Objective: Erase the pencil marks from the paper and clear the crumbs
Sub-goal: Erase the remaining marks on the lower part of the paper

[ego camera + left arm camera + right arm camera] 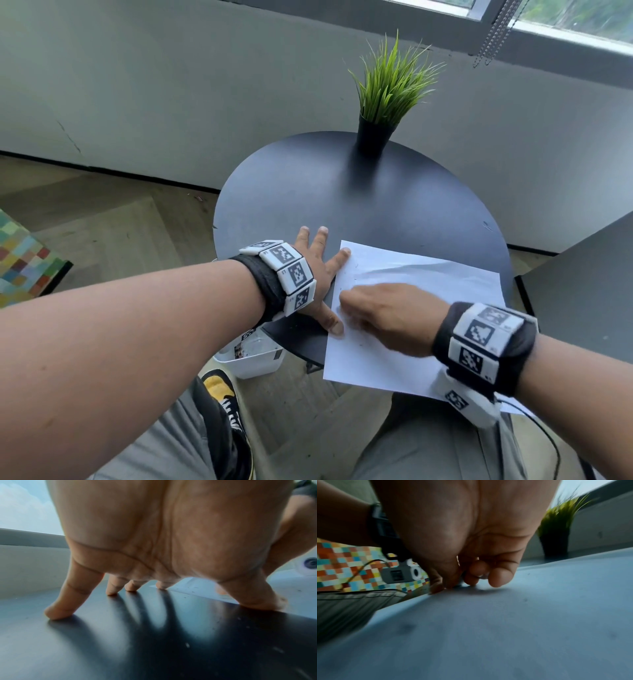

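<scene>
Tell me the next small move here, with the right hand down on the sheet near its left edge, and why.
Probably keep rubbing there with the right hand while the left hand pins the paper. Dark specks, marks or crumbs, dot the sheet's left edge, and the curled fingers seem to pinch something small, likely an eraser.

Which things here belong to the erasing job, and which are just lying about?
In the job: paper; crumbs speckling it; left hand spread on its edge; right hand curled at the sheet, eraser not clearly visible.

Lying about: potted plant; white bin under the table.
</scene>
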The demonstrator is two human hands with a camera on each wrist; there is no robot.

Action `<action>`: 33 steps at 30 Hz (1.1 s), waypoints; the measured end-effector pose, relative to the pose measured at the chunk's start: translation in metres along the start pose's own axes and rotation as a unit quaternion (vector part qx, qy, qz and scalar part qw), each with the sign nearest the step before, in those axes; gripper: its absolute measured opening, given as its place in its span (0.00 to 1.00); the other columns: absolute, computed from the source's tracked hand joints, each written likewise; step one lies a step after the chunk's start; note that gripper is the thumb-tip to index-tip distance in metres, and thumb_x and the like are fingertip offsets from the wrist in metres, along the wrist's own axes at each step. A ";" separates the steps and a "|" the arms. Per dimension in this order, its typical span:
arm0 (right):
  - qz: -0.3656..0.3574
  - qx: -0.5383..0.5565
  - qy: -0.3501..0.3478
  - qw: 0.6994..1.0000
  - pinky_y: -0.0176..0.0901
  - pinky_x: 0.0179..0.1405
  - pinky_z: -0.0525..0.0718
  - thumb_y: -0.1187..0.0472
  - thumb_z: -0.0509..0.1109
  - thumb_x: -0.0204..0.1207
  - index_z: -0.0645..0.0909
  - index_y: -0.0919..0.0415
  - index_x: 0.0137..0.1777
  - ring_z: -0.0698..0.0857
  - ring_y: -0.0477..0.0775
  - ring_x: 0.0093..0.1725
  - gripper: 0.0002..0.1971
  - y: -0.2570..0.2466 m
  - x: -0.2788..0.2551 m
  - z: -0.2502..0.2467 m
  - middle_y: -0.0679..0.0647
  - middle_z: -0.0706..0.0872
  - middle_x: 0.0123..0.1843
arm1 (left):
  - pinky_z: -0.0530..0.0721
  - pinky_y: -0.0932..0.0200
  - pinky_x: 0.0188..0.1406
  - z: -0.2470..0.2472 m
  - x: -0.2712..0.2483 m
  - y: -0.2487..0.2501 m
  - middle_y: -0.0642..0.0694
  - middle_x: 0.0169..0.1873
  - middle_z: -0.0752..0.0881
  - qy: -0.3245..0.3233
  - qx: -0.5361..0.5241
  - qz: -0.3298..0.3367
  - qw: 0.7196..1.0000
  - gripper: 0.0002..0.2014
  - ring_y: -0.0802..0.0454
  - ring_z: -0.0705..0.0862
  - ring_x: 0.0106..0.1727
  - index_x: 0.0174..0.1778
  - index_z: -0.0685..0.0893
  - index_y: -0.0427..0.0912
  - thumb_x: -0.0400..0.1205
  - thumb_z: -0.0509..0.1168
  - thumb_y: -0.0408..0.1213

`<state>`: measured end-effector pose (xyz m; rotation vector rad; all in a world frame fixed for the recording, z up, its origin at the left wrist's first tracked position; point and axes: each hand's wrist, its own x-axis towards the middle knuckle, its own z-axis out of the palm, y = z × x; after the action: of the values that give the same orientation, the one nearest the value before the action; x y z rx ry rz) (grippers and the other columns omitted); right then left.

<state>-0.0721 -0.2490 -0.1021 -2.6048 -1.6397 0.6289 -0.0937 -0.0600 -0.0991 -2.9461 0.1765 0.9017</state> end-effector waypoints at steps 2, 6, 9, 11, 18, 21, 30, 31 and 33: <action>0.010 0.012 -0.005 1.000 0.54 0.44 0.79 0.52 0.56 0.84 0.69 0.48 0.54 0.79 0.55 0.48 0.03 0.003 -0.001 -0.006 0.45 0.79 0.49 | 0.58 0.18 0.74 -0.001 0.000 0.000 0.38 0.85 0.29 0.000 0.000 0.000 1.000 0.70 0.28 0.33 0.85 0.85 0.30 0.57 0.60 0.66 0.82; 0.093 -0.015 0.058 0.994 0.53 0.42 0.78 0.52 0.54 0.83 0.65 0.50 0.50 0.80 0.59 0.47 0.04 0.023 0.005 -0.017 0.46 0.77 0.45 | 0.58 0.18 0.73 -0.001 -0.002 0.001 0.38 0.85 0.30 0.005 0.000 0.004 1.000 0.69 0.28 0.34 0.85 0.86 0.31 0.57 0.60 0.66 0.82; 0.009 -0.014 -0.005 1.000 0.55 0.43 0.78 0.60 0.59 0.81 0.63 0.48 0.49 0.78 0.58 0.45 0.07 -0.003 0.003 -0.005 0.47 0.76 0.45 | 0.59 0.19 0.73 0.001 -0.001 0.000 0.38 0.85 0.29 0.002 -0.004 0.002 1.000 0.70 0.29 0.33 0.85 0.85 0.31 0.57 0.59 0.68 0.81; -0.012 -0.011 -0.015 1.000 0.56 0.44 0.79 0.56 0.59 0.84 0.67 0.47 0.54 0.80 0.57 0.49 0.04 -0.008 0.000 -0.006 0.47 0.79 0.51 | 0.59 0.18 0.73 0.001 0.000 0.000 0.38 0.85 0.28 0.001 -0.002 0.001 1.000 0.71 0.29 0.32 0.85 0.85 0.31 0.58 0.58 0.68 0.81; 0.169 0.031 0.051 0.984 0.50 0.44 0.79 0.50 0.57 0.83 0.69 0.50 0.58 0.79 0.58 0.48 0.08 0.021 0.025 -0.021 0.49 0.84 0.53 | 0.64 0.20 0.72 -0.003 -0.001 -0.001 0.40 0.86 0.34 0.014 -0.011 0.004 1.000 0.69 0.30 0.36 0.86 0.86 0.34 0.60 0.59 0.70 0.80; 0.191 0.044 0.055 0.979 0.55 0.48 0.82 0.48 0.54 0.84 0.68 0.53 0.56 0.81 0.63 0.49 0.10 0.023 0.033 -0.018 0.53 0.85 0.51 | 0.66 0.22 0.72 -0.005 0.000 -0.003 0.41 0.87 0.39 0.027 -0.023 0.009 0.999 0.65 0.30 0.40 0.86 0.85 0.38 0.64 0.60 0.71 0.78; -0.028 -0.006 -0.015 0.999 0.53 0.47 0.79 0.55 0.60 0.84 0.71 0.49 0.59 0.80 0.56 0.51 0.06 -0.003 0.002 -0.007 0.47 0.79 0.53 | 0.62 0.16 0.70 0.002 -0.001 0.000 0.41 0.86 0.31 0.020 -0.009 0.001 1.000 0.70 0.29 0.35 0.85 0.85 0.34 0.62 0.56 0.68 0.83; -0.019 0.003 -0.012 1.000 0.51 0.49 0.78 0.55 0.60 0.84 0.72 0.49 0.60 0.80 0.55 0.53 0.07 0.003 0.005 -0.010 0.47 0.80 0.54 | 0.61 0.16 0.70 0.002 -0.001 0.000 0.41 0.85 0.30 0.017 -0.008 0.002 1.000 0.70 0.30 0.34 0.85 0.85 0.33 0.62 0.56 0.68 0.82; 0.056 0.022 0.021 0.998 0.49 0.50 0.77 0.56 0.60 0.83 0.72 0.48 0.59 0.80 0.56 0.55 0.07 0.022 0.013 -0.021 0.47 0.82 0.57 | 0.60 0.16 0.71 0.000 -0.001 0.001 0.41 0.85 0.30 0.012 -0.010 0.004 1.000 0.69 0.30 0.34 0.85 0.85 0.33 0.62 0.58 0.68 0.82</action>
<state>-0.0412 -0.2440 -0.0920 -2.6734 -1.4593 0.6029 -0.0951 -0.0610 -0.0985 -2.9770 0.1803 0.8758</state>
